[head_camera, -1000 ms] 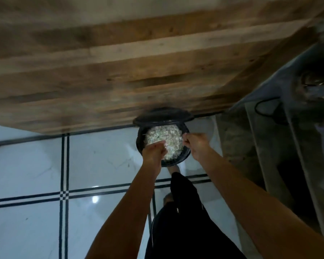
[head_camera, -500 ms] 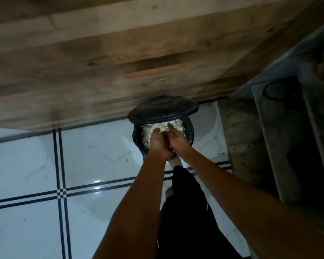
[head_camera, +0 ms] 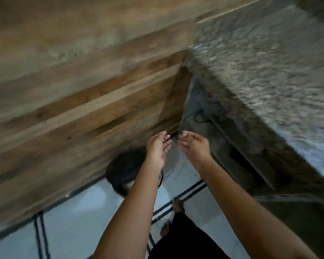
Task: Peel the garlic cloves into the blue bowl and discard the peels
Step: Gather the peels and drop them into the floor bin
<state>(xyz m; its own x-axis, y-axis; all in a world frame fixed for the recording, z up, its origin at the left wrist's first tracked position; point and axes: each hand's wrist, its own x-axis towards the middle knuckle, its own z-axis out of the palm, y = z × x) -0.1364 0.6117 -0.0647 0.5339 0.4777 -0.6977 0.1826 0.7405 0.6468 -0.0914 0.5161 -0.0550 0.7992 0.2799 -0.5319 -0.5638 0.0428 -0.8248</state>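
Down at 7 o'clock from frame centre, the black bin (head_camera: 123,165) reads only as a motion-smeared dark shape standing on the tiled floor (head_camera: 79,221), tight against the foot of the wooden panel (head_camera: 82,109). Your left forearm (head_camera: 138,193) crosses its 3 o'clock side and hides that part, with a thin arc of rim showing just past the arm. The inside of the bin cannot be made out.

The whole view is blurred. The stone counter (head_camera: 260,62) from 1 to 4 o'clock is cut off by the right edge. Beneath its edge the recess is dark, and a looped cable (head_camera: 199,116) is barely legible there.

Your left hand (head_camera: 158,148) is just below frame centre at 6 o'clock, raised above the bin and to its 2 o'clock. The fingers are loosely extended and slightly curved, close together, holding nothing and touching nothing.

Your right hand (head_camera: 195,146) is at 3 o'clock of the left one, near it but apart. Its fingers are in the same relaxed half-open spread, and it is empty.

Your bare feet (head_camera: 178,204) and dark trousers (head_camera: 185,242) show at 6 o'clock between the forearms. The trousers are cut off by the bottom edge.
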